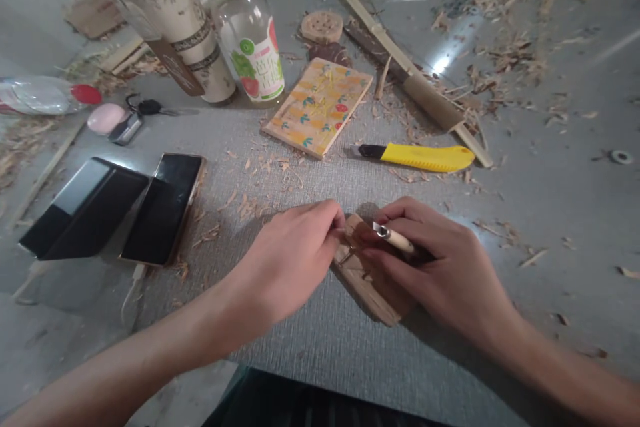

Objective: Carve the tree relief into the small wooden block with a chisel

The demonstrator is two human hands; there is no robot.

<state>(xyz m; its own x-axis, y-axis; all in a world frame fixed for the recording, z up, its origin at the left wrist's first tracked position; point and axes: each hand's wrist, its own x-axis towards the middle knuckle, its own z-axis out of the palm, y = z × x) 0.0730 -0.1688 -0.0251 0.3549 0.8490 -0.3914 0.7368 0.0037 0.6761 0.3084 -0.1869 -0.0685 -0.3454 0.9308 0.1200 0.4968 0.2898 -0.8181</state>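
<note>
A small wooden block (367,290) with cut marks lies on the grey cloth in front of me, slanting from far left to near right. My right hand (445,260) is closed round a wood carving tool (396,237) with a pale handle; its short metal tip points up and to the left, away from the block. The thumb and fingers of that hand reach over the block's surface, where a thin sliver (346,255) shows. At the block's far left edge my left hand (295,257) has its fingers curled together. What its fingertips pinch is hidden.
Beyond the hands lie a yellow utility knife (423,157), a patterned board (320,107) and wooden strips (380,33). A clear bottle (250,47) and a tall cup (185,20) stand behind. Two phones (163,210) (83,210) are at left. Wood shavings (515,67) are scattered around.
</note>
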